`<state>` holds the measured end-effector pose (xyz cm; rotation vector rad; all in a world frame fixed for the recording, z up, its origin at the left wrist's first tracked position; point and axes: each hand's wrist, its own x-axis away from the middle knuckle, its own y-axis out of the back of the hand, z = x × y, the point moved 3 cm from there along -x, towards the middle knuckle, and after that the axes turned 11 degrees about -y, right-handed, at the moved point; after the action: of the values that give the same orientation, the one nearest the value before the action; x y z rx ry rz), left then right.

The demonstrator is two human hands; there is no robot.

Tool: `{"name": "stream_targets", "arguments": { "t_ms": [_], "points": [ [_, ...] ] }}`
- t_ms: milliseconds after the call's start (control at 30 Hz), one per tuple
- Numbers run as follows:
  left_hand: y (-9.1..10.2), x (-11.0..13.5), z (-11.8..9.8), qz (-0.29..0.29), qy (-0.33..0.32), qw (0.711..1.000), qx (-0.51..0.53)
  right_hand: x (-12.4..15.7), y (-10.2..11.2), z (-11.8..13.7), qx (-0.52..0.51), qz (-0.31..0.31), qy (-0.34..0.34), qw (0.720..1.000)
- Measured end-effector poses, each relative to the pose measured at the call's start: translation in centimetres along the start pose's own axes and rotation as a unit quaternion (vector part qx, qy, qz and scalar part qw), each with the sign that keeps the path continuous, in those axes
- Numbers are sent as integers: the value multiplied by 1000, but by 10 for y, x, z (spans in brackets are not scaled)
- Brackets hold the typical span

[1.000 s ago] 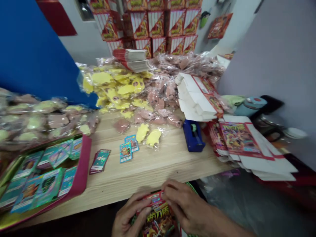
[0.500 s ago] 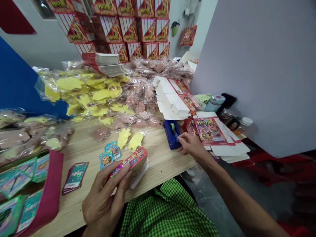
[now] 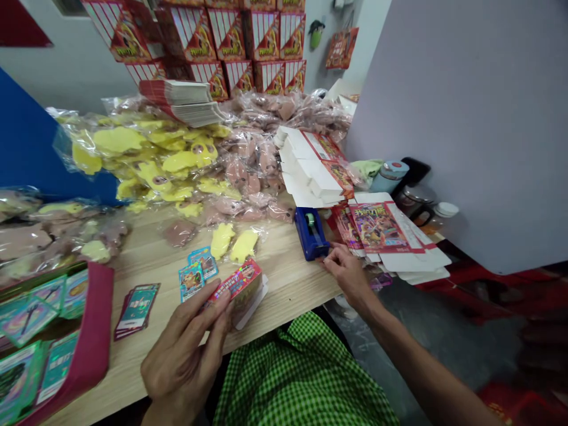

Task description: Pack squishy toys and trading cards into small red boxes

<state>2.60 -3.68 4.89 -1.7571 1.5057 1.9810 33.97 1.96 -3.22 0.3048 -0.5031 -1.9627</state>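
Note:
My left hand (image 3: pixel 189 349) is wrapped around a small red shiny card box (image 3: pixel 242 281), held at the table's front edge with a white flap hanging open on its near right side. My right hand (image 3: pixel 348 272) is closed in a pinch at the front end of a blue tape dispenser (image 3: pixel 309 234). A clear strip of tape runs forward from the roll towards those fingertips, though its end is too small to make out. Two blue picture cards (image 3: pixel 191 281) lie just beyond the box. Beside them are two yellow bagged figures (image 3: pixel 243 245).
Bagged yellow figures (image 3: pixel 119 142) and brownish-pink ones (image 3: pixel 251 160) are heaped at the back. Flattened cartons (image 3: pixel 306 171) and printed red sheets (image 3: pixel 379 228) lie right. A pink bin (image 3: pixel 100 319) of cards and a small card stack (image 3: pixel 136 310) are left. Cups (image 3: pixel 390 176) stand far right.
My right hand has moved slightly down and right, with its fingers now at the dispenser's front end. The left hand still holds the box, shifted slightly left. The view has tilted down a little.

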Motion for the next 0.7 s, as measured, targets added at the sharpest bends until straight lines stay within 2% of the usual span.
{"name": "stream_targets", "arguments": {
  "t_ms": [67,167,233,300,400,500,600,700],
  "points": [
    [1,-1,-2,-6,-9,1000,-1,8,7,10,5,-8,24,1000],
    [1,-2,-7,-19,-26,999,2,31,17,41,8,-7,89,996],
    [2,-3,-8,-20,-28,999,8,52,16,66,-11,52,136,989],
    [2,-3,-9,-14,-35,999,8,71,7,89,-67,149,158,974],
    [3,-4,-8,-1,-42,999,3,89,-15,112,-183,277,123,935],
    [4,-6,-6,-4,-47,999,6,94,-38,124,-257,367,48,893],
    [3,-5,-4,-15,-43,999,16,96,-53,131,-282,421,-7,862],
    [1,-2,-2,-35,-10,999,26,100,-61,139,-294,440,-24,848]
  ]
}}
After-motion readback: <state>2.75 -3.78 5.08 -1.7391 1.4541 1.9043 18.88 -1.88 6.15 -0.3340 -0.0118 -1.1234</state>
